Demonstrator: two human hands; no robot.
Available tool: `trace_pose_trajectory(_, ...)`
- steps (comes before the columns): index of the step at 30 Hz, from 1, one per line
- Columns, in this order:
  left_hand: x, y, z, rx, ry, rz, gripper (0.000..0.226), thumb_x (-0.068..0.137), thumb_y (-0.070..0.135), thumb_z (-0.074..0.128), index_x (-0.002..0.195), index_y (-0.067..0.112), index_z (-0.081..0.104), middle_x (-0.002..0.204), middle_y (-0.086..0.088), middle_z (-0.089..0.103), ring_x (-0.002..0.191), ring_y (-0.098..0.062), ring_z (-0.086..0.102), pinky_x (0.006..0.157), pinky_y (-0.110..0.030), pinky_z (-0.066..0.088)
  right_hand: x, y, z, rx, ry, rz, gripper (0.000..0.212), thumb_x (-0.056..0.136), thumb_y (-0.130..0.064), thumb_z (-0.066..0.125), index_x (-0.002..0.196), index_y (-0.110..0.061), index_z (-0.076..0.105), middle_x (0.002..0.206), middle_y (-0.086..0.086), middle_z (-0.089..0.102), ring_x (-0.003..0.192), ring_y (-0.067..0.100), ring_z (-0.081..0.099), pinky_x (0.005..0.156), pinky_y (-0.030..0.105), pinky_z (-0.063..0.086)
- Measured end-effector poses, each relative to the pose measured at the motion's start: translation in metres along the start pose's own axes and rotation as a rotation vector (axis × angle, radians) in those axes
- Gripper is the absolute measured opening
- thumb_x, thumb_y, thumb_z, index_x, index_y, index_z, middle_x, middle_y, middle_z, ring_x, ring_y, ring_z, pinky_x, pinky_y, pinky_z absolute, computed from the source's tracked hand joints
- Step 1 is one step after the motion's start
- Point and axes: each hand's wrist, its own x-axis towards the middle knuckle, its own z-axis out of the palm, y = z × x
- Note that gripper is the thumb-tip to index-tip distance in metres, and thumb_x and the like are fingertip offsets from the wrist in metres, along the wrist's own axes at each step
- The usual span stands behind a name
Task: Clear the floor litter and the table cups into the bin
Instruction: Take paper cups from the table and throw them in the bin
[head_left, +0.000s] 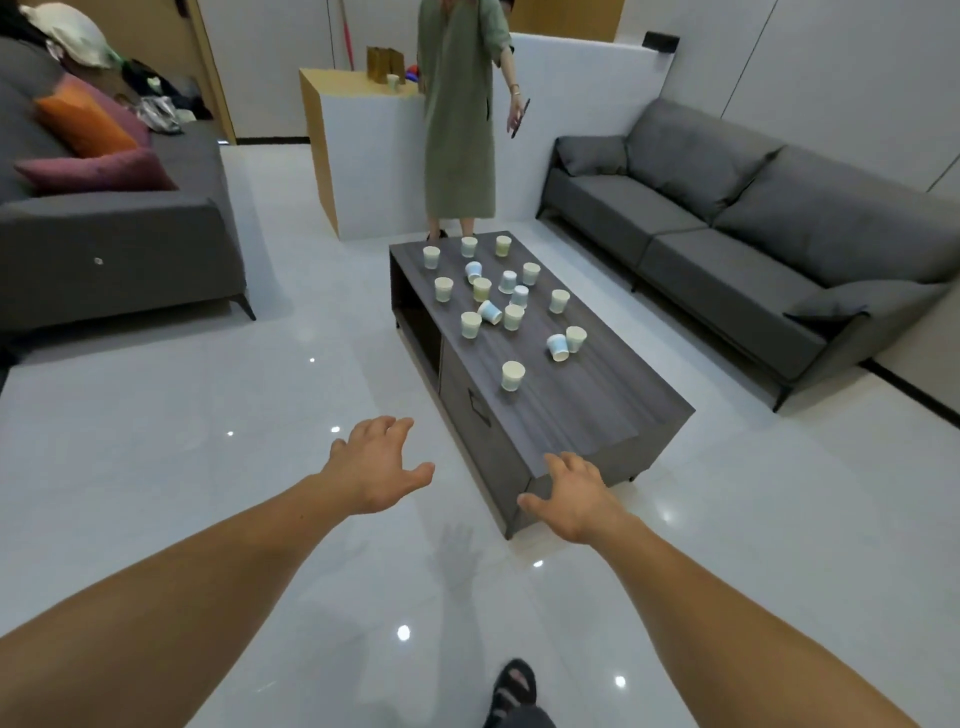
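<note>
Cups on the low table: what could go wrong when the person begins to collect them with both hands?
1. The cups stand crowded, and some, like the blue cup, lie on their side; a reaching left hand or right hand may knock neighbours off the table.
2. No bin is in view, so cups carried far may drop.
3. A standing person at the far end could be bumped.

Glossy white floor (156, 467) under me glints with lights; grey left sofa (119, 244), right sofa (727, 244), counter (374, 156) ahead.
</note>
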Motion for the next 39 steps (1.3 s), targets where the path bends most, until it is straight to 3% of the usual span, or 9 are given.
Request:
trace_pose_trajectory(10,0.171,0.047,-0.009,-0.002,-0.017,-0.052,0.079,0.085,0.064,0.044,0.149,0.026,0.019,0.156,0.001,0.021,0.143,-0.022,0.017,0.112,-0.048,0.023,0.172,0.033,-0.06,-0.004,-0.069,-0.056,0.084,0.088,-0.062,0.05,0.154,-0.023,0.015,0.161,0.001,0.013,0.146,0.024,0.012,0.112,0.05,0.03)
trace_pose_trajectory(17,0.27,0.025,-0.017,-0.018,-0.075,-0.097,0.08,0.086,0.064,0.044,0.15,0.024,0.018,0.156,0.0,0.021,0.143,-0.022,0.018,0.112,-0.047,0.025,0.284,0.024,-0.083,-0.037,-0.138,-0.058,0.082,0.09,-0.06,0.05,0.153,-0.021,0.016,0.159,0.004,0.016,0.145,0.026,0.016,0.111,0.049,0.033)
trace_pose_trajectory(31,0.496,-0.012,-0.034,0.031,-0.271,0.097,0.085,0.081,0.056,0.057,0.15,0.022,0.019,0.154,-0.003,0.026,0.14,-0.025,0.024,0.11,-0.044,0.031,0.458,0.003,-0.077,0.076,-0.207,0.184,0.085,0.087,-0.049,0.061,0.153,-0.023,0.013,0.156,0.004,0.017,0.14,0.029,0.024,0.107,0.044,0.038)
trace_pose_trajectory(36,0.572,-0.004,-0.024,0.056,-0.346,0.11,0.085,0.083,0.054,0.057,0.15,0.02,0.018,0.155,-0.005,0.025,0.141,-0.025,0.023,0.111,-0.044,0.03,0.522,0.016,-0.053,0.091,-0.248,0.189,0.089,0.084,-0.043,0.065,0.152,-0.024,0.012,0.154,0.008,0.017,0.136,0.034,0.029,0.104,0.045,0.038)
trace_pose_trajectory(39,0.618,-0.001,-0.009,0.034,-0.371,0.087,0.085,0.083,0.052,0.058,0.151,0.021,0.018,0.154,-0.004,0.027,0.141,-0.025,0.023,0.112,-0.042,0.029,0.568,0.027,-0.037,0.063,-0.272,0.149,0.09,0.084,-0.044,0.065,0.153,-0.027,0.01,0.158,0.007,0.008,0.14,0.035,0.021,0.103,0.046,0.039)
